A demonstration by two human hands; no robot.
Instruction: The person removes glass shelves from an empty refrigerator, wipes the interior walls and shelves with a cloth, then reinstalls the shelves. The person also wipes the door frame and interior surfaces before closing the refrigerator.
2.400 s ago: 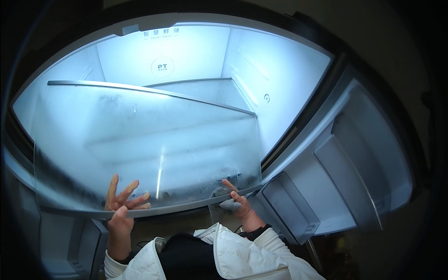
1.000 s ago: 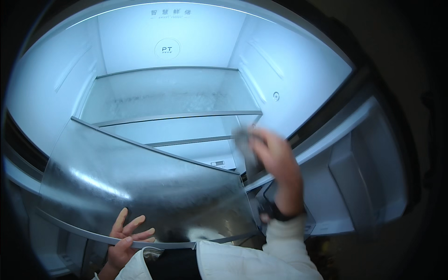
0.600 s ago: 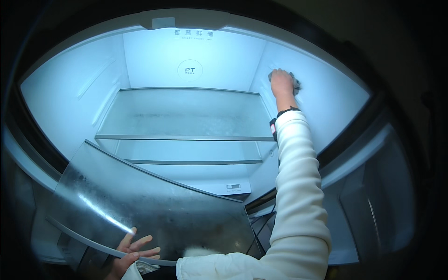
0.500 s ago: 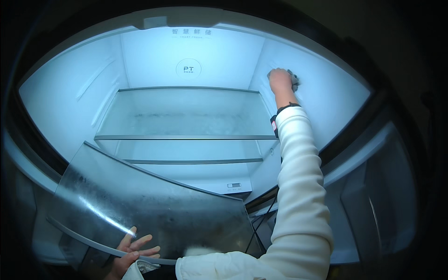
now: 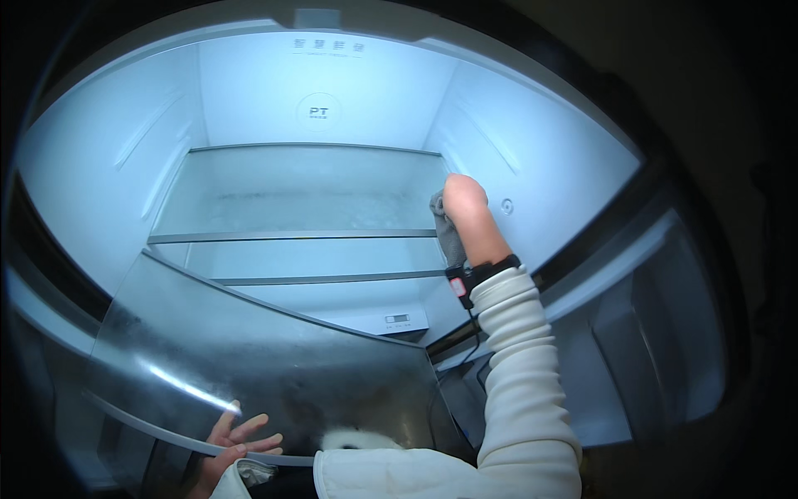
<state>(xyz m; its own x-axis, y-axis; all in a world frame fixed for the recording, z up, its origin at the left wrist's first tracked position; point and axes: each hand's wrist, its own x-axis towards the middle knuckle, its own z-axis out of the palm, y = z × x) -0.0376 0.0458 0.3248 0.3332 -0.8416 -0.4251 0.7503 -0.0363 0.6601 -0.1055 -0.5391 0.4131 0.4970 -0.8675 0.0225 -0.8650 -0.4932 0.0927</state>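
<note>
My left hand point(image 5: 237, 441) holds a loose glass shelf point(image 5: 291, 366) by its front rim, with the fingers spread against the pane. The shelf is tilted in front of an open fridge, and its glass is smeared and hazy. My right hand point(image 5: 465, 200) is closed on a grey cloth point(image 5: 449, 237), part of which hangs below the fist. This hand is inside the fridge, at the right end of an upper glass shelf point(image 5: 303, 195) by the side wall. Its fingers are mostly hidden behind the back of the hand.
The fridge's right inner wall point(image 5: 532, 158) carries moulded ridges and a small round fitting. Another shelf's front edge point(image 5: 332, 279) lies lower, above a small control panel point(image 5: 397, 319). An open door with bins point(image 5: 648, 349) stands at the right. A thin cable trails from a black wristband point(image 5: 482, 270).
My right hand has moved down and left with the cloth, from high on the right wall to the shelf's right end. The left hand keeps its hold; the view has shifted slightly.
</note>
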